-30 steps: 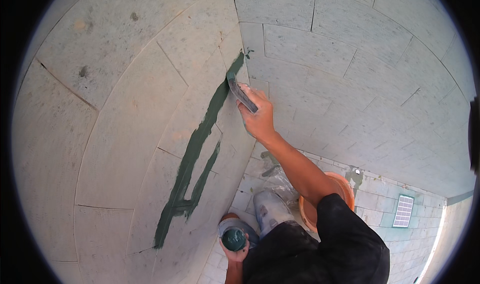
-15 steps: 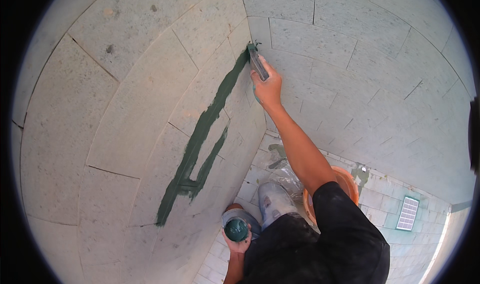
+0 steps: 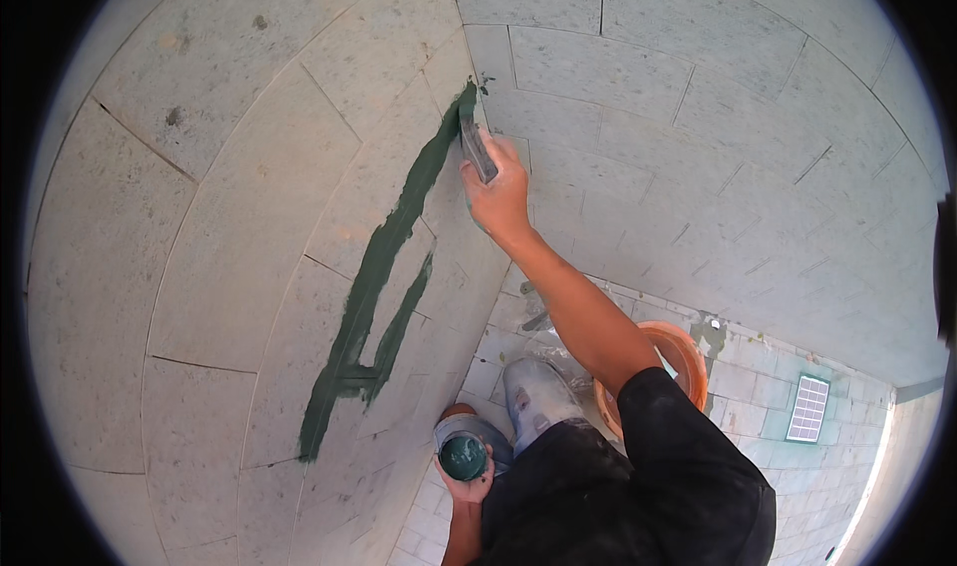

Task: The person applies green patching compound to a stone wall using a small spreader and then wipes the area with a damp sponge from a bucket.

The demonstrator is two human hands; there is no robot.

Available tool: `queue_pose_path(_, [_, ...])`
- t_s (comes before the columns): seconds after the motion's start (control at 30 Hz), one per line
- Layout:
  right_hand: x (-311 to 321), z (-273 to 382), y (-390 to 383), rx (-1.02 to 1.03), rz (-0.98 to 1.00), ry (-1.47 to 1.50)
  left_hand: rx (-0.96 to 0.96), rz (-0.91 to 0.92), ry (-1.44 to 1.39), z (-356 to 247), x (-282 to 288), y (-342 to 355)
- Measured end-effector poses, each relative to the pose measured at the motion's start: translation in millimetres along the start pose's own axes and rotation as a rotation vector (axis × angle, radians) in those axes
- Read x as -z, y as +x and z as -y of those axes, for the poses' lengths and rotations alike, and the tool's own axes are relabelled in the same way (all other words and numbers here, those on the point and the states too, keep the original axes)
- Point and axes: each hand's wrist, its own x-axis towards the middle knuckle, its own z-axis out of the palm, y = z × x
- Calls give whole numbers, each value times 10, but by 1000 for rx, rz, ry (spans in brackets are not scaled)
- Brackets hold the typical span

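Observation:
My right hand (image 3: 501, 195) is closed around a flat grey-handled putty knife (image 3: 479, 155), its blade edge against the tiled wall (image 3: 259, 267) close to the corner. Beneath the blade begins a long dark green band of paste (image 3: 384, 252), running down and left along a joint. A shorter green strip (image 3: 401, 335) branches off beside its lower part. Down by my legs, my left hand (image 3: 471, 488) grips a small round cup (image 3: 464, 457) with dark green paste inside; its outer wall is mostly hidden.
An orange bucket (image 3: 688, 342) stands on the tiled floor (image 3: 743, 367), partly behind my right arm. Crumpled clear plastic (image 3: 560, 357) lies by my foot. Farther right is a square white floor grate (image 3: 808, 409). The second tiled wall (image 3: 718, 167) meets the first at the corner.
My right hand has drawn the putty knife down and slightly left from the corner along the green band. The view has shifted a little. The left hand still holds the cup.

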Motion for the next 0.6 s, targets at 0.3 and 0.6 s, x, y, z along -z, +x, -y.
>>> queue_pose_path(0.3, [328, 14, -37, -291, 173, 442, -31, -66, 63, -47, 16, -6])
queue_pose_path(0.6, [52, -77, -23, -96, 128, 197, -54, -161, 91, -14, 29, 36])
